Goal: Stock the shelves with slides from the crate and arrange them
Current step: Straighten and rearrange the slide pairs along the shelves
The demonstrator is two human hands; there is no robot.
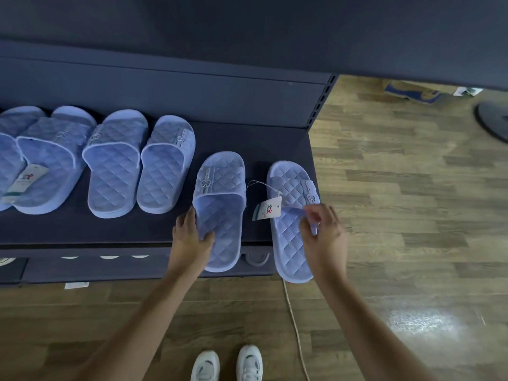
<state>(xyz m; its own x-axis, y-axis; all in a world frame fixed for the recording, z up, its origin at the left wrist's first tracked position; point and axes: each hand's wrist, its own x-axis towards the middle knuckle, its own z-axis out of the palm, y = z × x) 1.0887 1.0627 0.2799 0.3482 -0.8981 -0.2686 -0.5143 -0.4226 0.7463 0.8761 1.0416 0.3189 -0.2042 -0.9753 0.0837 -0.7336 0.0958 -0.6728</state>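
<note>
Several light blue quilted slides lie in a row on the dark shelf (261,138). My left hand (189,232) grips the left edge of one slide (222,210), whose heel hangs over the shelf's front edge. My right hand (321,229) pinches the strap of the rightmost slide (291,229), which also overhangs the front edge. A white paper tag (267,208) on a thin string hangs between these two slides. A further pair (140,163) lies to the left, toes toward the back. No crate is in view.
More slides (52,158) with a tag lie at the far left. The shelf ends at a slotted upright (319,105) on the right. Beyond is wooden floor with a cardboard box (412,93), a dark round base (494,119) and a thin cord (295,325).
</note>
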